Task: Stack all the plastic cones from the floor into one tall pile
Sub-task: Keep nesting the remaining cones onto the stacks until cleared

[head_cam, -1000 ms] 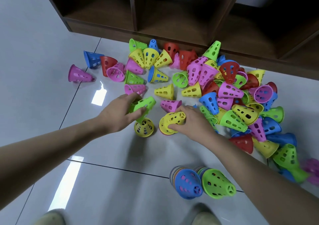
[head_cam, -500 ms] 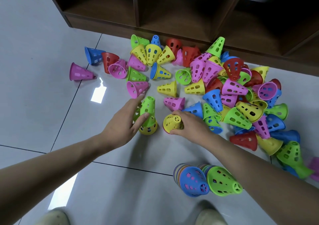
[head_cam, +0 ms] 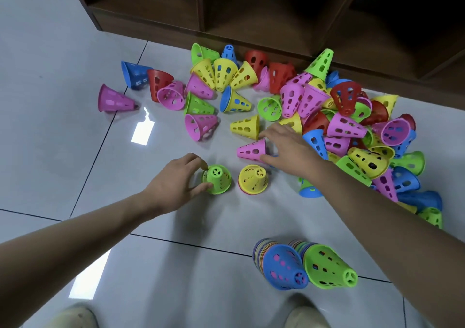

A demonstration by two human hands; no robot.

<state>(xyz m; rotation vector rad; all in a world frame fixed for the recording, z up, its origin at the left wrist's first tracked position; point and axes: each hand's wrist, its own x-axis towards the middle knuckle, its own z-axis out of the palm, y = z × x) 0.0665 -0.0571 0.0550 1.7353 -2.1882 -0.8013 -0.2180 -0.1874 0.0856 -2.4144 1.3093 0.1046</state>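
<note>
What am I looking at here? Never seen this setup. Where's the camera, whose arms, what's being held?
There is no machine: a person works with two bare hands, and the one camera sits on their head, looking forward and down. That is why both forearms enter from the bottom and shoe tips show at the lower edge.

On the tiled floor, in front of a dark wooden shelf, lies a loose heap of holed plastic cones in pink, yellow, green, blue and red.

The left hand has its grip on an upright green cone. Beside it a yellow cone stands free. The right hand reaches over a pink cone lying on its side, thumb and fingers at its wide end.

Nearest the feet stand two taller stacks, one topped blue, one topped green.
</note>
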